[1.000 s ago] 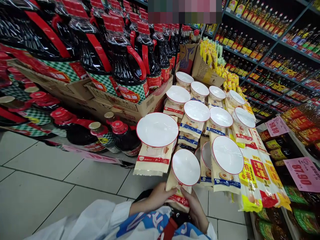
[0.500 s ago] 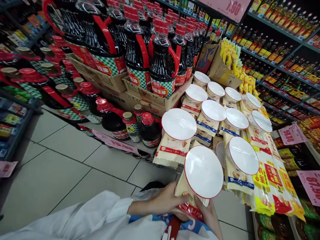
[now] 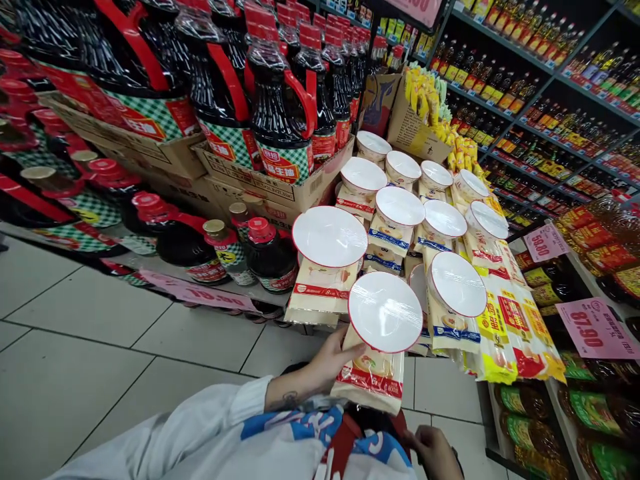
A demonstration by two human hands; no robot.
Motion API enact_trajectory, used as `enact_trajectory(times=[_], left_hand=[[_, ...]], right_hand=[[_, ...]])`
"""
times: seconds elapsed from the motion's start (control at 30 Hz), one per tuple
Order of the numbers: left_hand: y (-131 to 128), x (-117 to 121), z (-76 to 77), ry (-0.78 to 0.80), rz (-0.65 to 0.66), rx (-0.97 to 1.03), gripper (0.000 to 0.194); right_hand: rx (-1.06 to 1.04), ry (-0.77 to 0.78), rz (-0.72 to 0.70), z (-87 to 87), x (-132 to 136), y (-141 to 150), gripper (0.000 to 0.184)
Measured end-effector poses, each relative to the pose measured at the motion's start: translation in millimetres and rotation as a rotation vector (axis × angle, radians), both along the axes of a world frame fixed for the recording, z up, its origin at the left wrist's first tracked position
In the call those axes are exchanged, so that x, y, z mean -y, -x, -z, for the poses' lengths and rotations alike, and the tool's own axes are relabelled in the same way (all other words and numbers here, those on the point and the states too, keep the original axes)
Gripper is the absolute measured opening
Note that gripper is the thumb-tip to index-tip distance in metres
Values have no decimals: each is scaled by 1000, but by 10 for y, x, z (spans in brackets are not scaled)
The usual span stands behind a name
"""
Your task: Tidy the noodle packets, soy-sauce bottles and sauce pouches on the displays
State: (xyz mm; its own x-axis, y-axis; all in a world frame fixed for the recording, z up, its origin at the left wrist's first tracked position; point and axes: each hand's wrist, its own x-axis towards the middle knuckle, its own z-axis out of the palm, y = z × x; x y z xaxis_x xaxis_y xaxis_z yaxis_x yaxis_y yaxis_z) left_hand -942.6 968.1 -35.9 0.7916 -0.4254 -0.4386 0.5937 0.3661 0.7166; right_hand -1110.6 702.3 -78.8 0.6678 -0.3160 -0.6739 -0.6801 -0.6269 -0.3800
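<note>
My left hand [image 3: 333, 363] grips the left side of a cream food packet [image 3: 373, 377] with a red band. A white red-rimmed bowl [image 3: 385, 312] is fixed to its upper part. The packet tilts toward me at the near edge of a display of similar bowl packs. My right hand [image 3: 434, 453] is low at the bottom right, apart from the packet, its fingers curled beside a red strap [image 3: 345, 443] at my front. Whether those fingers hold anything is unclear. Just beyond the held pack stand another bowl [image 3: 330, 235] on a red-banded packet and one [image 3: 457, 283] on a blue-banded packet.
Large soy sauce bottles [image 3: 281, 113] stand in cartons [image 3: 300, 197] at left, with smaller bottles below. Yellow and red packets [image 3: 515, 320] hang over the right edge. Pink price signs [image 3: 595, 327] and oil bottles [image 3: 595, 407] are at right; tiled floor [image 3: 200, 363] lies below.
My right hand has let go of the packet and dropped down to the right. My left hand keeps its hold, and more of the packet's front shows. The view has shifted rightward.
</note>
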Motion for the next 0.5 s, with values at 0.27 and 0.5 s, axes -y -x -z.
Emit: enact_trajectory(times=[0.27,0.5], left_hand=[[145,337,406,74,-49,-155,66],[-86,295,907,-87,-152,-67,68]], right_hand=[[-24,80,-111,211,624,2,46],[114,118,-253,288,804,-321,26]])
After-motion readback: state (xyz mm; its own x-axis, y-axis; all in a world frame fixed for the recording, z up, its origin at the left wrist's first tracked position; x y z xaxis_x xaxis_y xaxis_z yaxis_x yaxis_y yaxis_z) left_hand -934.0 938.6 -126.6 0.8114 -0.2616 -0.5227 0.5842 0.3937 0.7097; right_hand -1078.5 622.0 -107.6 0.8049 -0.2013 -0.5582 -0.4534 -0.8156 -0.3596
